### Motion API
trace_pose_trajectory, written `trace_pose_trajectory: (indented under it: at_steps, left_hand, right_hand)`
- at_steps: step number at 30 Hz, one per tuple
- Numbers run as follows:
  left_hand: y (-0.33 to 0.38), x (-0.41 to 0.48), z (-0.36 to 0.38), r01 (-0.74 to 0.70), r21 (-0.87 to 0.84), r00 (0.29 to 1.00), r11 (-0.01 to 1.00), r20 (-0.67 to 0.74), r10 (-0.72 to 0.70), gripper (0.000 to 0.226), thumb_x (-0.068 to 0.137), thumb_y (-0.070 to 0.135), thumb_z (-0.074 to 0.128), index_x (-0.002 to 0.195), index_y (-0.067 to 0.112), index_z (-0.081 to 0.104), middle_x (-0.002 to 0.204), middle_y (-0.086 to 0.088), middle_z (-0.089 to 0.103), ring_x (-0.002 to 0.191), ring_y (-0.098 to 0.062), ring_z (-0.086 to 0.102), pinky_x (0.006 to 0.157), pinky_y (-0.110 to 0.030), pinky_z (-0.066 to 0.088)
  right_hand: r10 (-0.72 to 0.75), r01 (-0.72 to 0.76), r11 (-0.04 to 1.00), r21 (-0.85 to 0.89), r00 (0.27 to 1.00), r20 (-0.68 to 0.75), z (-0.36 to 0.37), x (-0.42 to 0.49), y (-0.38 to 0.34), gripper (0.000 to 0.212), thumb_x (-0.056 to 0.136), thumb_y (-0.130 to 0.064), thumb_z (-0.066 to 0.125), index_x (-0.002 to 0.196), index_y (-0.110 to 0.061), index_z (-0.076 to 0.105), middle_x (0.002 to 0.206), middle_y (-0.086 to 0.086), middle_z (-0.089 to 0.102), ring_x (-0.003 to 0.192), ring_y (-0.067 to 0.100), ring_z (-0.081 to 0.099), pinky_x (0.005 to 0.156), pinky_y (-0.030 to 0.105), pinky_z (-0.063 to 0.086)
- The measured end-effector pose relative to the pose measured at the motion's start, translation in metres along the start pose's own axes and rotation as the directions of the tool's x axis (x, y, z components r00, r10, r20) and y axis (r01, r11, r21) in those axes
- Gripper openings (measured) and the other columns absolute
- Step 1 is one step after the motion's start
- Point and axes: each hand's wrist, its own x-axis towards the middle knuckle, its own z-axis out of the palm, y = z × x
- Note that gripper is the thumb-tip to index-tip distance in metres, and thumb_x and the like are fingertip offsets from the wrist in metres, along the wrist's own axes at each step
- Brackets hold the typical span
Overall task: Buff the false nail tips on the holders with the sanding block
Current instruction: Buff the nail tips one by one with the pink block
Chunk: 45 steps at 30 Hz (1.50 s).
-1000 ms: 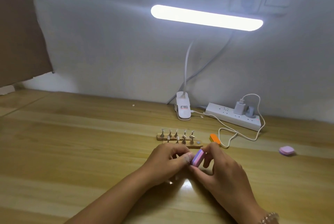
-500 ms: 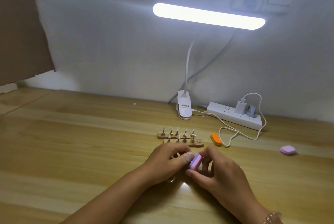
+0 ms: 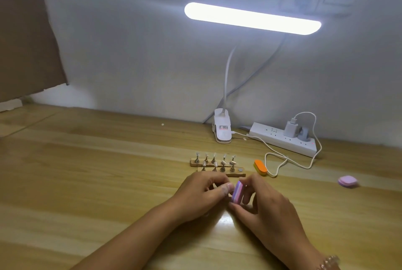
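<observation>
Pinching pink-and-purple striped sanding block (image 3: 237,191) in my right hand (image 3: 268,211), low over wooden table (image 3: 87,182). Left hand (image 3: 200,195) curling tight against block, can't tell what it's gripping. Clear false nail tips on metal holders (image 3: 217,162) standing just behind hands.

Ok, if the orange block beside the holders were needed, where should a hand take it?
Likely the long sides at mid-length of the orange block, from above: it lies flat, narrow across, with the white cable close beside it.
</observation>
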Motion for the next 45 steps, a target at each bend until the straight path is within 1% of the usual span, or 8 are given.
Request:
trace_pose_trajectory:
  at_steps: [4, 8, 18, 22, 28, 34, 38, 45]
  left_hand:
    - [0.0, 0.001, 0.001, 0.001, 0.013, 1.0, 1.0, 0.005, -0.001, 0.018, 0.099, 0.032, 0.059, 0.084, 0.036, 0.069, 0.072, 0.02, 0.059, 0.067, 0.0, 0.049, 0.063, -0.024, 0.036]
    - [0.0, 0.001, 0.0, 0.009, -0.024, 1.0, 1.0, -0.006, -0.009, 0.022, 0.1, 0.029, 0.058, 0.08, 0.037, 0.066, 0.07, 0.018, 0.06, 0.065, 0.0, 0.052, 0.061, -0.024, 0.039]
    - [0.003, 0.0, -0.001, 0.037, -0.136, 0.999, 0.99, 0.006, -0.036, 0.022, 0.1, 0.028, 0.058, 0.081, 0.031, 0.069, 0.063, 0.018, 0.062, 0.05, 0.004, 0.053, 0.051, -0.025, 0.041]
    - [0.003, 0.0, -0.001, 0.065, -0.17, 0.998, 0.983, 0.003, -0.066, 0.024, 0.092, 0.044, 0.056, 0.086, 0.028, 0.074, 0.077, 0.011, 0.069, 0.078, -0.009, 0.066, 0.071, -0.039, 0.055]
    - [0.002, 0.002, -0.001, 0.08, -0.176, 0.997, 0.981, 0.021, -0.077, 0.024, 0.093, 0.04, 0.056, 0.088, 0.026, 0.074, 0.083, 0.008, 0.071, 0.085, -0.01, 0.069, 0.084, -0.045, 0.055]
    - [0.0, 0.002, 0.001, 0.03, -0.101, 1.0, 0.994, 0.01, -0.03, 0.02, 0.1, 0.027, 0.058, 0.084, 0.031, 0.068, 0.071, 0.021, 0.064, 0.068, -0.001, 0.057, 0.066, -0.029, 0.045]
    - [0.0, 0.002, 0.001, 0.021, -0.083, 0.999, 0.996, 0.032, -0.018, 0.019, 0.101, 0.027, 0.058, 0.085, 0.033, 0.067, 0.07, 0.024, 0.063, 0.06, 0.004, 0.052, 0.059, -0.02, 0.04]
    - [0.0, 0.002, 0.002, 0.02, -0.118, 0.999, 0.993, 0.029, -0.017, 0.025, 0.096, 0.016, 0.062, 0.091, 0.04, 0.068, 0.071, 0.029, 0.064, 0.053, 0.005, 0.055, 0.055, -0.018, 0.043]
  right_hand:
    - [0.024, -0.025, 1.0, -0.007, 0.993, -0.116, 0.002, 0.003, 0.003, 0.038, 0.074, -0.052, 0.076, 0.094, -0.032, 0.05, 0.077, -0.017, 0.057, 0.067, 0.013, 0.06, 0.055, 0.033, 0.048]
    - [-0.01, 0.011, 0.999, 0.03, 1.0, -0.009, 0.003, 0.001, 0.001, 0.042, 0.072, -0.061, 0.067, 0.098, -0.034, 0.049, 0.08, -0.017, 0.058, 0.07, 0.01, 0.059, 0.061, 0.032, 0.049]
    - [0.057, -0.039, 0.99, 0.135, 0.99, -0.132, 0.001, 0.004, 0.004, 0.042, 0.073, -0.035, 0.081, 0.107, -0.037, 0.056, 0.076, -0.019, 0.061, 0.059, 0.002, 0.052, 0.053, 0.021, 0.038]
    - [0.157, -0.15, 0.988, 0.047, 0.95, -0.269, -0.001, 0.005, 0.006, 0.047, 0.075, -0.025, 0.078, 0.115, -0.036, 0.055, 0.081, -0.017, 0.051, 0.063, 0.006, 0.047, 0.055, 0.026, 0.038]
    - [0.268, -0.281, 0.942, -0.184, 0.959, -0.097, -0.003, 0.009, 0.014, 0.054, 0.081, -0.024, 0.063, 0.134, -0.028, 0.054, 0.091, -0.004, 0.04, 0.093, 0.019, 0.046, 0.079, 0.033, 0.04]
    - [-0.197, 0.191, 0.98, -0.055, 0.966, -0.169, 0.002, 0.006, 0.004, 0.035, 0.078, -0.017, 0.079, 0.11, -0.025, 0.067, 0.101, -0.008, 0.06, 0.093, 0.015, 0.058, 0.079, 0.033, 0.049]
    - [-0.215, 0.211, 0.977, -0.043, 0.955, -0.202, 0.004, 0.009, 0.005, 0.019, 0.079, -0.017, 0.08, 0.089, -0.025, 0.066, 0.086, -0.016, 0.061, 0.077, 0.003, 0.05, 0.073, 0.026, 0.045]
    - [-0.115, 0.146, 0.983, 0.11, 0.961, -0.252, 0.001, 0.009, 0.007, 0.024, 0.077, -0.013, 0.081, 0.093, -0.024, 0.068, 0.078, -0.019, 0.062, 0.069, 0.005, 0.057, 0.065, 0.021, 0.045]
